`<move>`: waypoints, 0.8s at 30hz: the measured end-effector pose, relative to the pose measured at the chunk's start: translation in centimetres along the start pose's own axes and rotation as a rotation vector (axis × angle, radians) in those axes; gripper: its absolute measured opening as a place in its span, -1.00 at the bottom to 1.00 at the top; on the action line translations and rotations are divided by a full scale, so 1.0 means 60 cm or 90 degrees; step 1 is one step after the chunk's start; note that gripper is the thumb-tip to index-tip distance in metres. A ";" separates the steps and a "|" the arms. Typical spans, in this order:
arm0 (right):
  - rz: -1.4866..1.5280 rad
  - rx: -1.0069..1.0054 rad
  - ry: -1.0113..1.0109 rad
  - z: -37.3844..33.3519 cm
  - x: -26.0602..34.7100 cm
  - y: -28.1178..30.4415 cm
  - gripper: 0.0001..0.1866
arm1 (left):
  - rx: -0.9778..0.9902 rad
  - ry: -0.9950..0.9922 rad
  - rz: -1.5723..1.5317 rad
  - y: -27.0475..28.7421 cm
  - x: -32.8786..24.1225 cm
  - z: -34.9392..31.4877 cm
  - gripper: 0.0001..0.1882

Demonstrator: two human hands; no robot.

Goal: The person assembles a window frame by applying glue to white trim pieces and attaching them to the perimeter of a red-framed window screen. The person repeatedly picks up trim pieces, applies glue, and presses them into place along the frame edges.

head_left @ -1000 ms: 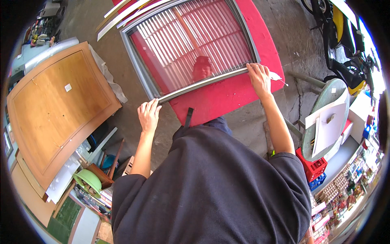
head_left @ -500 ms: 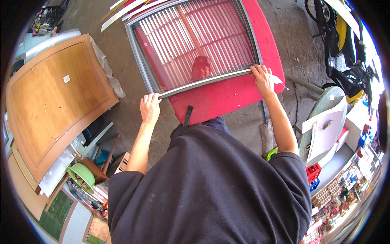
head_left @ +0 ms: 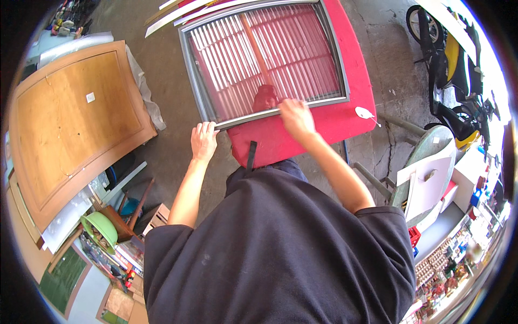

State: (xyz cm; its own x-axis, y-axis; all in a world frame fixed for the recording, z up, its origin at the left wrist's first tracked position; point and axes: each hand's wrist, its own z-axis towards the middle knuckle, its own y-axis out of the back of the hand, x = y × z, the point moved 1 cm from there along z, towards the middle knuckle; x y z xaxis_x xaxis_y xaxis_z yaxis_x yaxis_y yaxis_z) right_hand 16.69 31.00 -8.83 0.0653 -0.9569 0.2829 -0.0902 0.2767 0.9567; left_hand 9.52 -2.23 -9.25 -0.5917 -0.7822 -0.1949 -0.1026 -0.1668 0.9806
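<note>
A grey-framed glass panel (head_left: 299, 48) lies on a red-covered tabletop (head_left: 359, 70), its pane reflecting pale stripes and a dark shape. My left hand (head_left: 204, 141) is closed round the near left corner of the frame, fingers curled over its edge. My right hand (head_left: 298, 117) is at the middle of the frame's near edge, smeared by motion, so its fingers cannot be made out. A black strip (head_left: 251, 154) hangs over the tabletop's near edge, between my body and the panel. On the red cover's right side rests a white tag (head_left: 365, 113) with a string.
A large wooden panel (head_left: 70, 124) stands at left, above a green bowl (head_left: 100, 231). Right of the tabletop are a round grey-green table (head_left: 431, 141) with white sheets and a yellow-and-black motorcycle (head_left: 453, 59). Long pale strips (head_left: 172, 19) lie beyond the panel.
My right hand has left the frame's near right corner and moved left along the near edge to its middle. My left hand stays at the left corner. The view has shifted slightly.
</note>
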 end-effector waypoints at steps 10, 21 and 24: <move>0.031 -0.021 0.083 0.035 0.092 -0.040 -0.85 | -0.037 0.010 0.019 0.015 -0.014 0.009 -0.77; -0.175 0.012 -0.055 -0.091 -0.256 0.088 -0.73 | -0.039 -0.053 -0.010 0.010 0.002 0.008 -0.63; -0.084 -0.039 -0.013 -0.081 -0.255 0.079 -0.79 | -0.016 -0.023 -0.013 -0.003 0.012 -0.004 -0.68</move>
State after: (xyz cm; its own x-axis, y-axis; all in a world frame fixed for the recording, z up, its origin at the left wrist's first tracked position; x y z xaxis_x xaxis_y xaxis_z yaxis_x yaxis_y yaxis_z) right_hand 20.13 47.39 -8.32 0.0520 -0.9867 0.1540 -0.0208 0.1531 0.9880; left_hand 9.30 -2.89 -9.59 -0.6181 -0.7564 -0.2142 -0.0958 -0.1979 0.9755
